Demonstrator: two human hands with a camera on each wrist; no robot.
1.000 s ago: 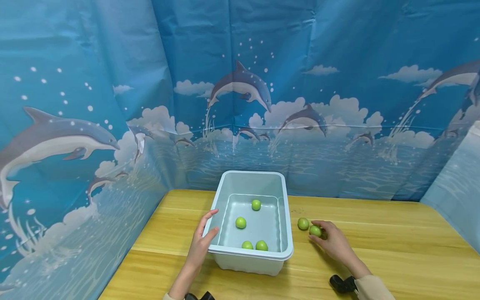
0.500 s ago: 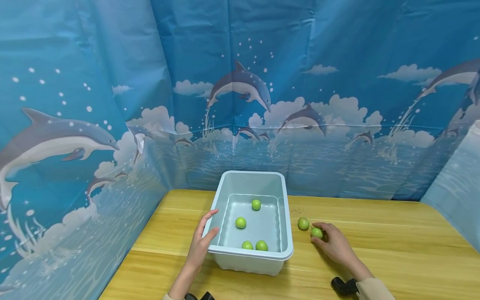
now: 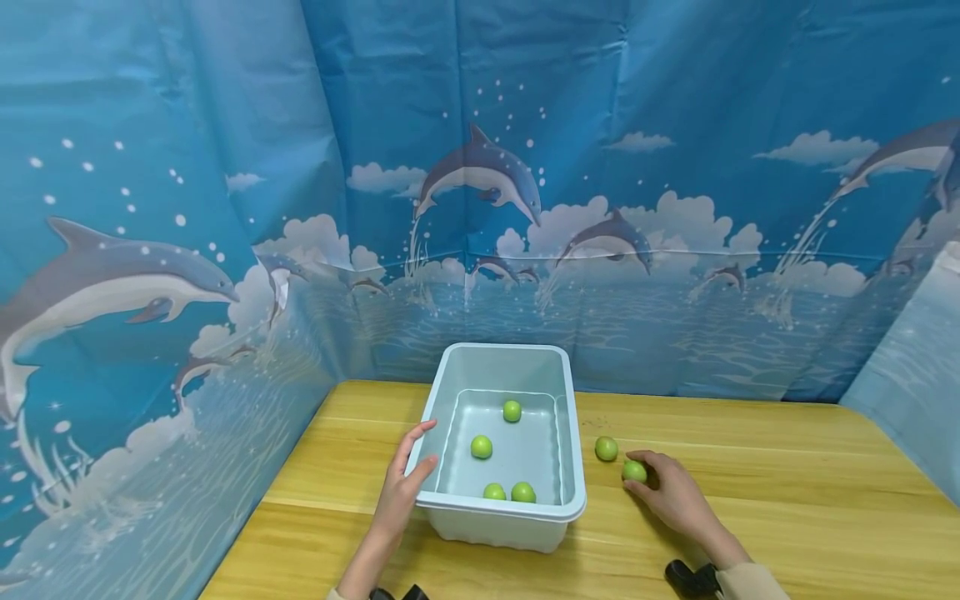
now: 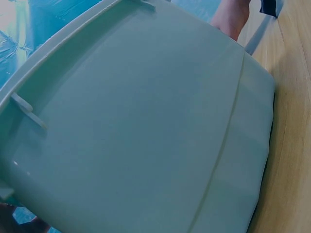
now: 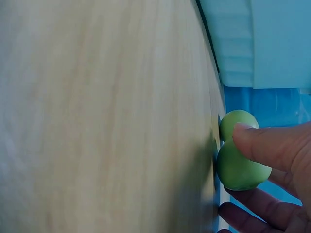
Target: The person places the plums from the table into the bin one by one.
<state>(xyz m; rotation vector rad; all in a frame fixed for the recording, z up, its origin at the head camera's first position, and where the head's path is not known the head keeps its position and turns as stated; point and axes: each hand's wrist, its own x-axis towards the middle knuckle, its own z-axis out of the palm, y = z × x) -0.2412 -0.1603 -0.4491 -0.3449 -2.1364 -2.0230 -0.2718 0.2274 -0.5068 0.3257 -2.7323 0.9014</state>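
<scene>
A pale blue-grey plastic bin [image 3: 498, 525] stands on the table with several round green fruits inside, one of them a fruit [image 3: 482, 447] near the middle of its floor. My left hand [image 3: 401, 483] holds the bin's left rim, thumb over the edge; the left wrist view shows mostly the bin's outer wall [image 4: 136, 116]. Right of the bin, my right hand [image 3: 671, 492] pinches a green fruit [image 5: 240, 167] between thumb and fingers, at or close to the table top. Another green fruit [image 3: 607, 448] lies just beyond it, to the left.
The yellow wood-grain table [image 3: 787, 475] extends to both sides of the bin. A blue dolphin-print curtain [image 3: 465, 308] hangs along the back and the sides. Black wrist devices [image 3: 692, 577] show near both sleeves.
My right hand has drawn its fruit slightly nearer and to the right, widening the gap to the other loose fruit. The left hand and the bin stay in place.
</scene>
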